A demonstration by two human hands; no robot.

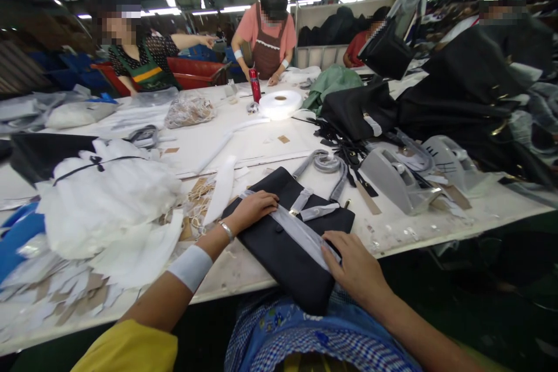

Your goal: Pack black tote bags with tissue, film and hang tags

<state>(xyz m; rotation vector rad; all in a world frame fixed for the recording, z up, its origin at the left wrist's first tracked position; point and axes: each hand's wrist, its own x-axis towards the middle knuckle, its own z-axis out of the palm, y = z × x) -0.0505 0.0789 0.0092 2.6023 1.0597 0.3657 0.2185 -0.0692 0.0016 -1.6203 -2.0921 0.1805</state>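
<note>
A black bag (279,250) lies tilted over the table's front edge, its lower corner near my lap. Across it runs a translucent white wrapping strip (300,231), and pieces of similar wrap cover the thin straps with metal fittings (306,202). My left hand (257,210) rests on the strip's upper left part, fingers together and curled over it. At the strip's lower right end, my right hand (353,264) has thumb and fingers closed on it near the bag's side. The fingertips of both hands are partly hidden. A grey wrapped handle (326,163) lies coiled just beyond the bag.
A bundle of white strips (108,197) is at left, beside paper tags and strings (198,200). Two grey tape dispensers (394,177), black straps (344,151) and black bags (462,99) are at right. A white roll (281,106) and red bottle (254,85) stand near a co-worker (268,40).
</note>
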